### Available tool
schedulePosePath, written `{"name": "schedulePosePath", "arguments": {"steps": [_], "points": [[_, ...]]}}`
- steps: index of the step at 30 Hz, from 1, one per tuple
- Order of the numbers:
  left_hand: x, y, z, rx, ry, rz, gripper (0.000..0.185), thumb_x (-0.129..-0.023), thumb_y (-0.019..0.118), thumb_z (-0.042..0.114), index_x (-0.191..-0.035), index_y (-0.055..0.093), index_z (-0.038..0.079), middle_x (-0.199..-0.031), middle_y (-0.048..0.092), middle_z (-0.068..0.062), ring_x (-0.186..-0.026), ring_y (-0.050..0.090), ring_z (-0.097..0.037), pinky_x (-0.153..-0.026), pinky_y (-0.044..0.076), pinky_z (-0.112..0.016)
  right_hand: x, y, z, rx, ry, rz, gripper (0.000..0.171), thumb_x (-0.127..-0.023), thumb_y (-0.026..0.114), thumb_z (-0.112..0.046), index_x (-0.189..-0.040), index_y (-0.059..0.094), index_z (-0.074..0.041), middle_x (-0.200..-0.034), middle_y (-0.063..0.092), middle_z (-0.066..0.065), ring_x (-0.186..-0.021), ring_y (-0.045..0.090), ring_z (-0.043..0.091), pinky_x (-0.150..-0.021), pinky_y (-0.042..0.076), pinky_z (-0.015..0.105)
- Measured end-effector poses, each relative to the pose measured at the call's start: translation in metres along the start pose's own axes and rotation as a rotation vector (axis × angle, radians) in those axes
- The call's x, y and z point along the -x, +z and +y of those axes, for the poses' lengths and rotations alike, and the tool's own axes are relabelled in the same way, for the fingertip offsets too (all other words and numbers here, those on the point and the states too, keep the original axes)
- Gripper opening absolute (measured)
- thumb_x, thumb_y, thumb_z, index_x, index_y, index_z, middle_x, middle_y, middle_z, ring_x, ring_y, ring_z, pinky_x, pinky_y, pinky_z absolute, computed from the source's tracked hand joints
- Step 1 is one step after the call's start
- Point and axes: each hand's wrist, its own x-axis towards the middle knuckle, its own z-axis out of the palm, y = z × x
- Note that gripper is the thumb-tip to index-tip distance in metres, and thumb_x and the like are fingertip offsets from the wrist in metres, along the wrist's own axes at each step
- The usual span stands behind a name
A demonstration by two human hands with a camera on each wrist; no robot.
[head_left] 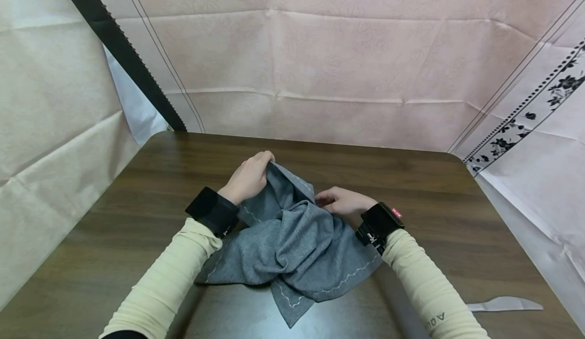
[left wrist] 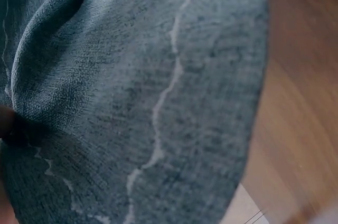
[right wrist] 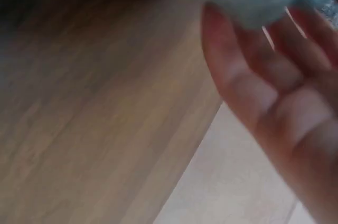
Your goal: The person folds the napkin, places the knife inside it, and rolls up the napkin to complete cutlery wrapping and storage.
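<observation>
Pale-yellow sleeves nearest, black wrist straps. Crumpled grey knit cloth with white wavy stitching (head_left: 288, 242) heaped mid dark wooden table (head_left: 457, 196). My left hand (head_left: 249, 177) — fingers curled, pinching cloth's far edge, lifted. My right hand (head_left: 340, 202) — fingers fairly straight, tips against cloth's right fold; grip not clear. Flat white knife-shaped piece (head_left: 505, 305) near table's right front corner.

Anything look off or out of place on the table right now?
Only the grey cloth: it lies bunched and twisted between the left hand and right hand. A pale flat piece lies alone near the table's right edge.
</observation>
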Motion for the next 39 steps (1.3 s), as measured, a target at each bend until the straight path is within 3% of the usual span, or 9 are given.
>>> {"name": "schedulePosePath", "arguments": {"steps": [7,10,14,17,22,28,31,34,39], "points": [[-0.001,0.0,0.0,-0.009,0.022,0.034,0.02,-0.09,0.037,-0.006,-0.103,0.051,0.001,-0.101,0.055,-0.016,-0.088,0.055,-0.029,-0.074,0.044,-0.04,0.006,0.002,0.011,-0.055,0.023,-0.026,0.02,-0.088,0.049,0.002,-0.105,0.059,0.005,-0.084,0.059,0.003,-0.072,0.052,0.01,-0.067,0.043,0.025],[-0.001,-0.001,-0.002,-0.016,0.025,0.042,0.021,-0.09,0.037,-0.006,-0.103,0.051,0.001,-0.101,0.055,-0.016,-0.088,0.055,-0.029,-0.073,0.044,-0.04,0.014,0.0,0.014,-0.061,0.083,0.038,0.01,-0.09,0.051,-0.003,-0.088,0.06,0.0,-0.067,0.047,-0.004,-0.056,0.042,0.008,-0.058,0.036,0.024],[0.002,-0.003,-0.005,-0.019,0.005,0.019,0.023,-0.089,0.037,-0.007,-0.106,0.051,0.001,-0.103,0.055,-0.017,-0.086,0.054,-0.028,-0.07,0.043,-0.039,0.029,-0.007,0.019,-0.096,0.173,0.17,0.029,-0.093,0.051,-0.015,-0.065,0.047,-0.007,-0.057,0.033,-0.005,-0.049,0.03,0.008,-0.054,0.029,0.024],[0.003,-0.004,-0.01,-0.019,-0.013,-0.01,0.025,-0.089,0.037,-0.008,-0.108,0.051,0.0,-0.105,0.055,-0.018,-0.085,0.054,-0.028,-0.069,0.043,-0.038,0.042,-0.013,0.021,-0.11,0.188,0.24,0.038,-0.094,0.05,-0.018,-0.061,0.036,-0.009,-0.056,0.025,-0.004,-0.049,0.025,0.009,-0.054,0.026,0.025],[0.006,-0.007,-0.016,-0.015,-0.021,-0.024,0.023,-0.09,0.038,-0.007,-0.108,0.051,-0.001,-0.105,0.055,-0.019,-0.087,0.055,-0.029,-0.07,0.043,-0.039,0.059,-0.024,0.023,-0.098,0.158,0.283,0.029,-0.094,0.05,-0.012,-0.067,0.046,0.0,-0.059,0.028,-0.002,-0.052,0.028,0.009,-0.056,0.026,0.025],[0.006,-0.01,-0.02,-0.019,0.001,-0.025,0.026,-0.087,0.039,-0.011,-0.108,0.055,-0.005,-0.104,0.055,-0.021,-0.092,0.055,-0.033,-0.075,0.044,-0.041,0.073,-0.03,0.028,-0.13,0.114,0.186,0.014,-0.091,0.054,-0.008,-0.094,0.058,0.005,-0.06,0.037,-0.005,-0.052,0.032,0.005,-0.053,0.029,0.021],[0.006,-0.013,-0.025,-0.035,0.006,-0.004,0.025,-0.088,0.041,-0.01,-0.106,0.057,-0.007,-0.101,0.056,-0.021,-0.092,0.056,-0.033,-0.075,0.045,-0.042,0.08,-0.028,0.032,-0.133,0.088,0.074,0.012,-0.088,0.057,-0.005,-0.083,0.053,0.005,-0.06,0.033,-0.007,-0.051,0.031,0.003,-0.051,0.03,0.02],[0.006,-0.015,-0.03,-0.06,0.022,0.02,0.019,-0.088,0.046,-0.007,-0.101,0.06,-0.008,-0.095,0.057,-0.02,-0.087,0.057,-0.032,-0.073,0.046,-0.041,0.086,-0.025,0.033,-0.014,0.092,0.084,0.028,-0.085,0.061,-0.005,-0.065,0.041,-0.001,-0.058,0.027,-0.007,-0.049,0.027,0.003,-0.049,0.028,0.021],[0.006,-0.018,-0.035,-0.214,0.007,0.082,0.01,-0.085,0.06,0.002,-0.087,0.07,-0.001,-0.082,0.054,-0.012,-0.074,0.054,-0.027,-0.063,0.046,-0.037,0.089,-0.024,0.021,0.383,0.248,0.399,0.021,-0.08,0.068,-0.009,-0.061,0.059,-0.008,-0.057,0.046,-0.005,-0.051,0.04,0.008,-0.049,0.033,0.025]]}}
